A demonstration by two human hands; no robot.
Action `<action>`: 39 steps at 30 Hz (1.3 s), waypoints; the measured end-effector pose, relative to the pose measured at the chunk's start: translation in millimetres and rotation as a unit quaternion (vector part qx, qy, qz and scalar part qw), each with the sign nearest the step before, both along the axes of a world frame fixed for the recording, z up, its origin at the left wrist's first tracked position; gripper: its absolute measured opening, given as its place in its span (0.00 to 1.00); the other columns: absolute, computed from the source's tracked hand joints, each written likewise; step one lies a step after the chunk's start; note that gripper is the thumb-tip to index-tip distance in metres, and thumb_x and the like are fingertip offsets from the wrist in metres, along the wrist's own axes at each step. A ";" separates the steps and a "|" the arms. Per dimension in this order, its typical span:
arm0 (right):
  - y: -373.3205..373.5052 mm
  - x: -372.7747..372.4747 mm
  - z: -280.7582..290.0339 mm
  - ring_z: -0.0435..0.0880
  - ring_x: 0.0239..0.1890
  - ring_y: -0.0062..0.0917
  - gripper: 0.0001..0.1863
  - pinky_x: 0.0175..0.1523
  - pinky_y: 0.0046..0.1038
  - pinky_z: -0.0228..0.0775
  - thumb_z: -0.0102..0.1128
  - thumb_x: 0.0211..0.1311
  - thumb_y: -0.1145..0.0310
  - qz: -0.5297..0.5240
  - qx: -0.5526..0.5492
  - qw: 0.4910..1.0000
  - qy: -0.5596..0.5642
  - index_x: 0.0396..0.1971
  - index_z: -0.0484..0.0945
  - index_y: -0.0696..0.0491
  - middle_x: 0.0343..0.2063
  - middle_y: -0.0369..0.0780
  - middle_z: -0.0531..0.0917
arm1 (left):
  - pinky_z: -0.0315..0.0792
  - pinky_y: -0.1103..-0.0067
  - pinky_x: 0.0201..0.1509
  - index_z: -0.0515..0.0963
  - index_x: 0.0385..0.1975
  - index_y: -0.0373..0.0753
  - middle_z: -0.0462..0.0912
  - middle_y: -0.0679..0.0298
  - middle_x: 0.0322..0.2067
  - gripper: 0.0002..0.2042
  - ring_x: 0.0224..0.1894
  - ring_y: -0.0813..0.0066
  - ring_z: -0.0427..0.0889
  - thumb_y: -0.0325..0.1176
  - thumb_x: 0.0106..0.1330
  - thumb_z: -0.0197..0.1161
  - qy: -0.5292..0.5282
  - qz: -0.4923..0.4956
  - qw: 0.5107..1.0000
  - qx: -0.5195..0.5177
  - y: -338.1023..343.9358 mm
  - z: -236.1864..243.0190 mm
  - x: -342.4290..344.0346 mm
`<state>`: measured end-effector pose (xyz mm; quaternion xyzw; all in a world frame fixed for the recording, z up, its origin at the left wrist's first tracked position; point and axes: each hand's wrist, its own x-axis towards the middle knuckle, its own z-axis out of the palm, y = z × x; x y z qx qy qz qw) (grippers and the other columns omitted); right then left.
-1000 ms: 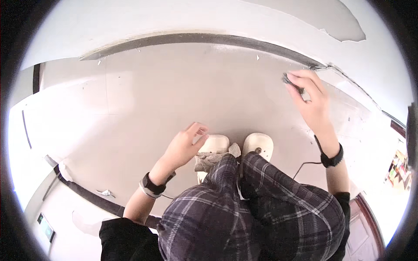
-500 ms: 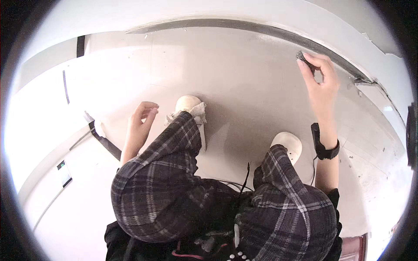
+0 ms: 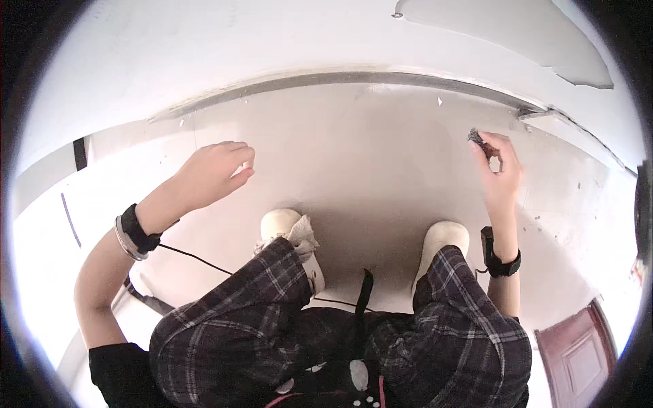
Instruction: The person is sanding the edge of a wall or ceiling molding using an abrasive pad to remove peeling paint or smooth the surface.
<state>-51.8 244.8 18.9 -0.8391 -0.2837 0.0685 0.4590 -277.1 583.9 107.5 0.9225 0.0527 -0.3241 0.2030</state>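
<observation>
Between the thumb and fingers of my right hand (image 3: 502, 170) is a dark grey, wiry scrap that looks like a steel wool scouring pad (image 3: 475, 136). That hand is held over the floor at the right, close to the foot of the wall. My left hand (image 3: 211, 173) hovers over the floor on the left side, empty. Its fingers are loosely bent, with a gap to the thumb, so it is open. Both wrists wear black bands. A crumpled greyish cloth (image 3: 305, 234) lies against my left shoe (image 3: 280, 221).
A pale wall (image 3: 272, 41) with a dark strip (image 3: 306, 83) along its foot rises ahead. Peeled paint (image 3: 544, 47) shows at upper right. Small white chips lie on the beige floor (image 3: 381, 149). My right shoe (image 3: 447, 234) is below; a reddish-brown door (image 3: 578, 353) stands at lower right.
My left hand and forearm have come up and forward from beside my left knee. My right hand sits lower in view, still holding the steel wool. The view has tilted up toward the wall.
</observation>
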 end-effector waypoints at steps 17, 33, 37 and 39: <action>-41.2 -35.2 62.1 0.79 0.37 0.24 0.13 0.39 0.22 0.72 0.62 0.50 0.79 -0.093 -0.097 0.985 -0.107 0.39 0.79 0.57 0.37 0.41 0.78 | 0.69 0.67 0.36 0.67 0.24 0.37 0.73 0.58 0.27 0.07 0.34 0.58 0.75 0.32 0.57 0.56 -0.067 -0.204 0.962 -0.170 -21.8 -68.6 42.7; 128.0 -44.0 3.6 0.78 0.29 0.23 0.09 0.34 0.23 0.72 0.64 0.51 0.77 -0.075 0.148 0.983 -0.075 0.34 0.79 0.56 0.33 0.40 0.78 | 0.71 0.74 0.47 0.65 0.48 0.31 0.74 0.55 0.41 0.32 0.44 0.66 0.75 0.46 0.50 0.69 0.031 0.179 0.899 -0.400 -54.6 -59.7 70.8; 144.8 -58.2 -12.2 0.78 0.31 0.20 0.09 0.36 0.21 0.71 0.65 0.51 0.74 -0.109 0.145 0.983 0.000 0.35 0.79 0.56 0.33 0.38 0.78 | 0.69 0.73 0.52 0.59 0.53 0.24 0.69 0.49 0.48 0.41 0.50 0.62 0.72 0.48 0.47 0.71 -0.079 0.273 0.818 -0.501 -85.3 -75.5 84.6; 143.5 -55.2 -22.0 0.78 0.29 0.22 0.10 0.34 0.22 0.71 0.66 0.49 0.74 -0.116 0.155 0.981 -0.010 0.33 0.79 0.55 0.31 0.39 0.78 | 0.69 0.72 0.53 0.58 0.53 0.26 0.68 0.50 0.50 0.38 0.52 0.63 0.71 0.44 0.51 0.70 -0.065 0.272 0.820 -0.499 -93.5 -71.3 90.8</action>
